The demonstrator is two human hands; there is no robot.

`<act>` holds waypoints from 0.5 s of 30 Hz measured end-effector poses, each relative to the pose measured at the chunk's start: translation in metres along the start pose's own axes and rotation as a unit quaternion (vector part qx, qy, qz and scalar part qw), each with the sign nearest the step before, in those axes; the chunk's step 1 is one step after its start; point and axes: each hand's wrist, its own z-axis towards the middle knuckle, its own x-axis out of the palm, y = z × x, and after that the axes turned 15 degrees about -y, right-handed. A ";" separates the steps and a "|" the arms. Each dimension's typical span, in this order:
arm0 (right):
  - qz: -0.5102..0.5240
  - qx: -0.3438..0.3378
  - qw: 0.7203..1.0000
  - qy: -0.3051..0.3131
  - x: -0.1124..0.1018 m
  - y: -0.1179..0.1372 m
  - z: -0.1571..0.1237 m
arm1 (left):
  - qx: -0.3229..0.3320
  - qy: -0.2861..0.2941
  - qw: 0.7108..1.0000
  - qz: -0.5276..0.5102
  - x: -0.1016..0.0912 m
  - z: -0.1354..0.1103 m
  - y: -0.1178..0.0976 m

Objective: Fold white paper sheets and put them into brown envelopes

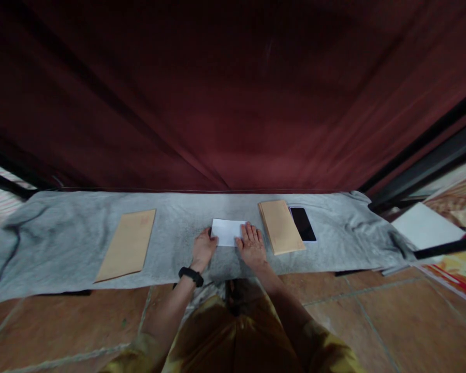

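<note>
A small rectangle of white paper [227, 232], seemingly folded, lies flat on the grey cloth in front of me. My left hand [204, 248] holds its left edge, with the thumb on the lower left corner and the fingers curled at the side. Stretched out flat, my right hand [253, 245] presses on the paper's right end. Just right of that hand is a stack of brown envelopes [282, 228], its edges slightly offset. Farther to the left lies another brown envelope [129, 243], apart from my left hand.
Beside the envelope stack, and partly under it, is a dark-screened phone [303, 224]. The grey cloth [186, 207] covers a long narrow surface. Behind it hangs a dark red fabric [233, 119] between black frame bars. A white sheet [427, 226] sits at the right; tiled floor [353, 316] lies below.
</note>
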 end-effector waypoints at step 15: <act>0.339 0.169 0.925 0.008 -0.039 0.060 0.020 | -0.001 -0.006 0.968 -0.250 -0.037 -0.023 -0.061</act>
